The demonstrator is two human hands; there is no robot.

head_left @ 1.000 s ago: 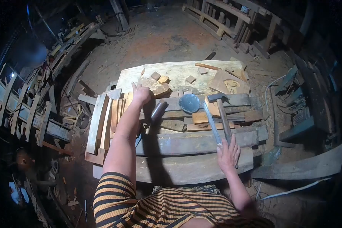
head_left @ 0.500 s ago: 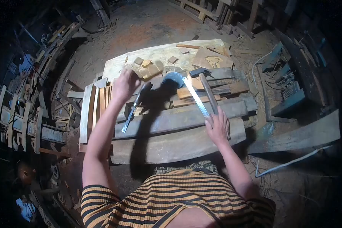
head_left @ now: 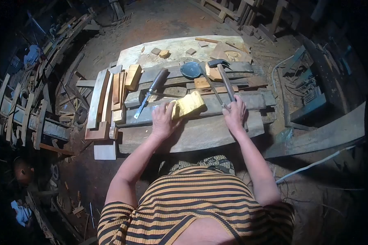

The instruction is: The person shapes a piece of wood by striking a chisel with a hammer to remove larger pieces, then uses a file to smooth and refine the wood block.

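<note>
The left hand (head_left: 163,119) has its fingers closed on the near end of the yellow wooden block (head_left: 188,105), which is above the grey plank (head_left: 147,115); whether it touches the plank, I cannot tell. From these fingers the long axis of the block points to about two o'clock. The right hand (head_left: 235,114) is farther; from it, the block's free end lies between nine and ten o'clock. Its fingers grip the lower end of a thin metal tool (head_left: 213,89), pointing to eleven o'clock, just beside the hammer (head_left: 226,81).
</note>
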